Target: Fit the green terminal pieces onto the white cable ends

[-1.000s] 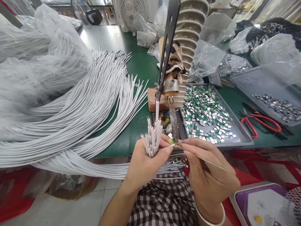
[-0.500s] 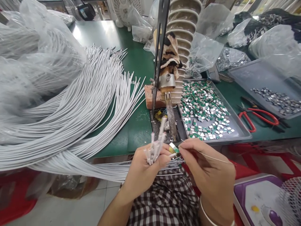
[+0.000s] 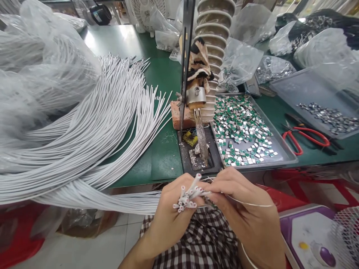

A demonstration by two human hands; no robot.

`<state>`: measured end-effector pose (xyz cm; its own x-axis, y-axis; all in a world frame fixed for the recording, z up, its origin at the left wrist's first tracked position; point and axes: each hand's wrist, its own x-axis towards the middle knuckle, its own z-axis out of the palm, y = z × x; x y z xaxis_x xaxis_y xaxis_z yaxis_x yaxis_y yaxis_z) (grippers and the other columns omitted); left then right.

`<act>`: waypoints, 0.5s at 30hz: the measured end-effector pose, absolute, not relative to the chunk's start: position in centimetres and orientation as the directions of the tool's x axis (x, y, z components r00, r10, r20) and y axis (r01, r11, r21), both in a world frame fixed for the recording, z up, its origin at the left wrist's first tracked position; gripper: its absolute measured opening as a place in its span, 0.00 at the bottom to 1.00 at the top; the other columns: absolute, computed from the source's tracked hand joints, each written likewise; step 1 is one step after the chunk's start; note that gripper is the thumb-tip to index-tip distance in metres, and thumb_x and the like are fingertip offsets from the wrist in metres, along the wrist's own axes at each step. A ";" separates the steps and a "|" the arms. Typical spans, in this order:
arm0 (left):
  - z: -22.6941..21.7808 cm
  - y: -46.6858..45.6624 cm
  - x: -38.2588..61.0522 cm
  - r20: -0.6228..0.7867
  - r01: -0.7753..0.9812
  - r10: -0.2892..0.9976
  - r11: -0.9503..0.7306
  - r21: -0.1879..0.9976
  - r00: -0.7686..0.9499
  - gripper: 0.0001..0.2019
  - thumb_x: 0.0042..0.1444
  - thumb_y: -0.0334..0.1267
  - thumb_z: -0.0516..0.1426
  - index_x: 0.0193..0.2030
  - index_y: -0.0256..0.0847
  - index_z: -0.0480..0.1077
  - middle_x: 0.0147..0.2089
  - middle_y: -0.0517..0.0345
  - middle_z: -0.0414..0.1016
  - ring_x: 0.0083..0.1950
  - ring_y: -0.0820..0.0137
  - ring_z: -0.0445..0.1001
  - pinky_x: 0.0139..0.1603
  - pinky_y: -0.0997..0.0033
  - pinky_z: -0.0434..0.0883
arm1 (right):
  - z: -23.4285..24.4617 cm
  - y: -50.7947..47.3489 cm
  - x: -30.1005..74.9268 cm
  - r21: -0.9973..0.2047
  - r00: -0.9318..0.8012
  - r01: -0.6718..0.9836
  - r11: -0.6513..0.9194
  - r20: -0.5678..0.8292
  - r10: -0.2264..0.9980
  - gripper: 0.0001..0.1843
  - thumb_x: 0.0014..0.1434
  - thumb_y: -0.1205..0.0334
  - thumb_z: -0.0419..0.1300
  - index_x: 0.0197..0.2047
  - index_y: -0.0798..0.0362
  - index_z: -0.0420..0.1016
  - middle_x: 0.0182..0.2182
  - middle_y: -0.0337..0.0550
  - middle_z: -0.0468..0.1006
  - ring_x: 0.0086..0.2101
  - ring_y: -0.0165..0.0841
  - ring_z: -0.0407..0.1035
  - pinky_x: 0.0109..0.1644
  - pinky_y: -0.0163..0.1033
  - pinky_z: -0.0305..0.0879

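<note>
My left hand (image 3: 168, 215) is closed around a bundle of white cables (image 3: 187, 197), whose cut ends point up towards me. My right hand (image 3: 246, 213) pinches a thin solder wire (image 3: 254, 204) that trails off to the right. The fingertips of both hands meet just below the table edge. A bit of green shows between them, but the small circuit board there is mostly hidden. Above the hands, a soldering iron (image 3: 200, 136) is fixed pointing down over a black tray (image 3: 214, 158) with bits of solder in it.
Many white cables (image 3: 106, 123) cover the left of the green table (image 3: 165, 164). Right of the iron stands a metal tray (image 3: 280, 158) of small green circuit boards (image 3: 241, 127). Farther right are red-handled pliers (image 3: 311, 136) and a bin (image 3: 291, 86) of metal parts. A ribbed hose (image 3: 214, 41) rises behind the iron.
Both hands have moved down, away from the iron's tip. The cable ends have tilted towards me, and the circuit board seen between the fingers is now mostly covered.
</note>
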<state>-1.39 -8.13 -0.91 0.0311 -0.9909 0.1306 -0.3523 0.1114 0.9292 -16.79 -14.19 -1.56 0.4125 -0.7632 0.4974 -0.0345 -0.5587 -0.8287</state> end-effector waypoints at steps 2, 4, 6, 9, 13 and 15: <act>-1.0 -8.1 -1.5 0.179 -0.374 -0.980 0.135 0.918 0.084 0.09 0.63 0.33 0.55 0.31 0.34 0.69 0.29 0.60 0.64 0.32 0.81 0.63 0.34 0.81 0.60 | -1.6 -14.3 -16.8 -0.843 0.393 -0.001 -0.537 0.494 -0.776 0.10 0.56 0.76 0.61 0.39 0.53 0.74 0.32 0.34 0.75 0.35 0.17 0.67 0.38 0.25 0.66; -1.0 -8.1 -1.5 0.182 -0.394 -0.978 0.129 0.910 0.100 0.09 0.63 0.33 0.55 0.31 0.34 0.70 0.28 0.61 0.62 0.30 0.82 0.62 0.31 0.82 0.59 | -1.7 -14.5 -16.8 -0.855 0.400 0.038 -0.516 0.487 -0.776 0.13 0.56 0.78 0.60 0.41 0.52 0.75 0.33 0.33 0.77 0.36 0.17 0.68 0.38 0.24 0.67; -1.1 -8.2 -1.4 0.175 -0.401 -0.981 0.126 0.907 0.088 0.08 0.63 0.32 0.55 0.33 0.34 0.71 0.28 0.61 0.63 0.31 0.83 0.63 0.32 0.82 0.60 | -1.8 -14.8 -16.9 -0.870 0.455 0.092 -0.485 0.470 -0.756 0.15 0.57 0.78 0.58 0.43 0.49 0.76 0.33 0.33 0.77 0.34 0.17 0.69 0.38 0.25 0.68; -1.2 -8.2 -1.2 0.160 -0.402 -0.983 0.112 0.909 0.090 0.09 0.63 0.33 0.55 0.31 0.34 0.71 0.27 0.61 0.62 0.30 0.83 0.61 0.31 0.81 0.58 | -2.1 -15.1 -16.9 -0.884 0.480 0.138 -0.448 0.455 -0.750 0.13 0.59 0.76 0.58 0.40 0.49 0.77 0.31 0.32 0.78 0.32 0.17 0.70 0.37 0.25 0.69; -1.1 -8.4 -1.1 0.131 -0.419 -0.987 0.081 0.905 0.091 0.11 0.63 0.34 0.54 0.30 0.33 0.70 0.26 0.61 0.60 0.30 0.83 0.60 0.31 0.81 0.58 | -2.3 -15.3 -16.8 -0.866 0.435 0.090 -0.491 0.478 -0.763 0.11 0.57 0.77 0.59 0.38 0.53 0.77 0.33 0.36 0.79 0.34 0.19 0.71 0.39 0.26 0.70; -1.2 -8.5 -1.0 0.140 -0.416 -0.987 0.096 0.904 0.076 0.09 0.62 0.34 0.56 0.31 0.33 0.72 0.27 0.61 0.62 0.30 0.83 0.61 0.32 0.82 0.59 | -2.1 -15.2 -16.9 -0.891 0.465 0.067 -0.449 0.426 -0.776 0.08 0.58 0.75 0.58 0.34 0.54 0.76 0.29 0.35 0.77 0.30 0.18 0.68 0.35 0.24 0.66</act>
<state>-1.05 -8.53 -1.22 0.0761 -0.9872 0.1403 -0.4163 0.0964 0.9041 -16.87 -15.23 -2.09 0.4646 -0.7761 0.4265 0.0671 -0.4494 -0.8908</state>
